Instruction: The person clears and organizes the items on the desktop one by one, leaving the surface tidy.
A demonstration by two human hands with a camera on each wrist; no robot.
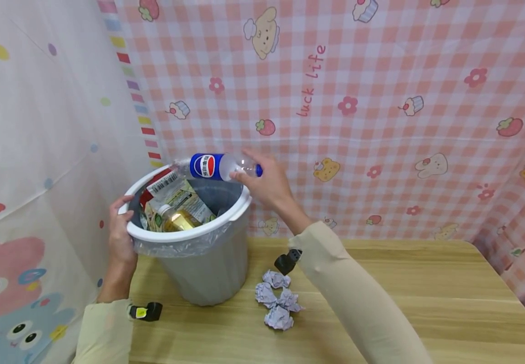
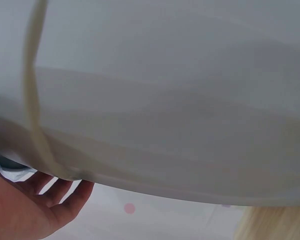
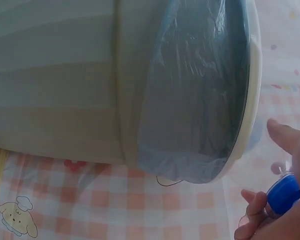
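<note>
A grey waste bin (image 1: 208,263) with a white rim (image 1: 189,233) and a clear liner stands on the wooden table, tilted slightly. My left hand (image 1: 121,227) grips its rim at the left side; in the left wrist view the bin wall (image 2: 165,100) fills the frame above my fingers (image 2: 65,192). My right hand (image 1: 267,184) holds an empty Pepsi bottle (image 1: 214,166) sideways over the bin's mouth, pinching it near the blue cap (image 3: 285,194). Inside the bin lie a bottle of amber drink (image 1: 178,218) and wrappers (image 1: 167,189).
Several crumpled paper balls (image 1: 277,299) lie on the wooden table (image 1: 426,293) just right of the bin. A pink checked cloth (image 1: 381,111) hangs behind and a white cartoon cloth (image 1: 26,151) at the left. The table's right half is bare.
</note>
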